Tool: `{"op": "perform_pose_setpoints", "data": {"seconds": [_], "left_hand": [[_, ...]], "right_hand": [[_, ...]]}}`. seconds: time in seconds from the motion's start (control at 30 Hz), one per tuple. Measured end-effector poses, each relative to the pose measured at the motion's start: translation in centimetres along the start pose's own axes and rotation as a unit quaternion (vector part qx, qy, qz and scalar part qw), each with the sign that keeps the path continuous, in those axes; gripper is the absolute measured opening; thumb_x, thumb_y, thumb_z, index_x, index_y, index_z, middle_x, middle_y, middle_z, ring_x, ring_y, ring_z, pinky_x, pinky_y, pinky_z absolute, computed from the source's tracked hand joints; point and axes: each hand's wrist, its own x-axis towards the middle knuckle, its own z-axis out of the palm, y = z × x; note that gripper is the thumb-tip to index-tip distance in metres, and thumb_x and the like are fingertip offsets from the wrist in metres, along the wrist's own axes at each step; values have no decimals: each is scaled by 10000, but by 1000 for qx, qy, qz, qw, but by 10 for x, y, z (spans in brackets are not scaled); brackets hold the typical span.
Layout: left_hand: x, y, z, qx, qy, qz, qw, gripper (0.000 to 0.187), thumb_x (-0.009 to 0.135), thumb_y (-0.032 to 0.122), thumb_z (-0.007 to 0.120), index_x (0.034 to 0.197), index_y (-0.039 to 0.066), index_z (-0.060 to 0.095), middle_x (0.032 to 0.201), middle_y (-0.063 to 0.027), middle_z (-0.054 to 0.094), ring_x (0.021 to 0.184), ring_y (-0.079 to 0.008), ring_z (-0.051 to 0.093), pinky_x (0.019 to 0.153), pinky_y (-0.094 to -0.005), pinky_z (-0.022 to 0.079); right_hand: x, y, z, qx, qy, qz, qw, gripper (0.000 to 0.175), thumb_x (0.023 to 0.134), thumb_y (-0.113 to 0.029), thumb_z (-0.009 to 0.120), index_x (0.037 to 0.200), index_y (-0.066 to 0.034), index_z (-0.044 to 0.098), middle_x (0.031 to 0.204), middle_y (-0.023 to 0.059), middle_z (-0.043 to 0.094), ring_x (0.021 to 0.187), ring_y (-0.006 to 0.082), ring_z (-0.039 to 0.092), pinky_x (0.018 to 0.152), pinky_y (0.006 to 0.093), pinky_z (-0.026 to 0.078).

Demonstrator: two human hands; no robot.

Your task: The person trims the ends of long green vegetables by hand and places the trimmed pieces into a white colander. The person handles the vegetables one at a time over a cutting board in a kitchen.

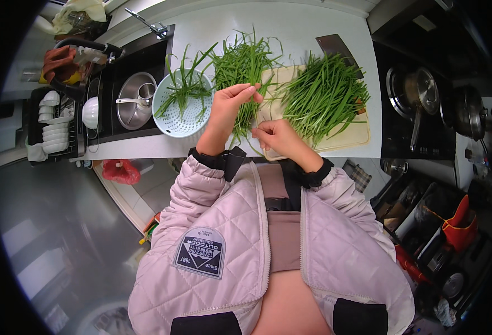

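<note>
My left hand (pixel 235 100) is raised over a loose heap of long green leaves, likely chives (pixel 239 60), with its fingertips pinched on some of them. Lower and to the right, my right hand (pixel 275 136) has its fingers curled by the near left edge of a cream cutting board (pixel 346 140); whether it grips a stem is unclear. A thicker pile of chives (pixel 325 94) lies across the board. Behind that pile a dark cleaver (pixel 336 48) is partly covered. To the left, a pale blue colander (pixel 181 125) holds a few chives.
A black sink (pixel 108 127) with a steel bowl (pixel 124 100) and a ladle lies left, beside a faucet (pixel 149 25). Further left stands a dish rack (pixel 74 144) with white bowls. On the right is a black cooktop (pixel 396 138) with a lidded pan (pixel 426 90).
</note>
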Motion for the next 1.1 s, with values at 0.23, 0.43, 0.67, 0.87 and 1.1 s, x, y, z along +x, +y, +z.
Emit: {"op": "perform_pose_setpoints", "data": {"seconds": [0.23,0.43,0.67,0.87,1.1], "left_hand": [[-3,5,0,-31,-44,-21,998,228,880,128,563,1008,-49,630,759,-57,633,667,-113,560,663,-229,443],[-13,1,6,-111,-59,-50,991,204,897,122,544,1000,-37,621,721,-30,588,590,-107,534,542,-208,405],[-19,-3,4,-64,-31,-44,997,214,898,121,549,997,-51,626,714,-19,594,551,-45,493,485,-181,358],[-21,-16,12,142,67,94,983,190,851,95,614,959,-56,650,711,-33,637,616,-48,536,527,-198,413],[-24,-20,13,231,83,126,961,171,830,81,627,927,-57,654,692,-74,646,597,-76,556,542,-228,441]], "right_hand": [[-2,-17,-19,-33,147,-67,986,162,874,-158,583,884,-8,644,704,31,590,549,88,523,510,228,419],[4,-45,-31,-57,220,-210,951,272,882,-47,533,1150,-13,566,1175,89,509,707,106,585,567,224,468],[8,-51,-29,-171,265,-233,920,244,850,-30,552,1091,-33,590,1076,85,575,715,141,623,564,247,481],[0,-64,-29,-379,294,-283,830,156,782,-58,622,938,-74,627,895,62,573,626,218,603,522,319,478],[8,-67,-28,-459,238,-321,794,123,704,-59,629,816,-57,576,898,61,550,695,238,607,539,342,490]]}}
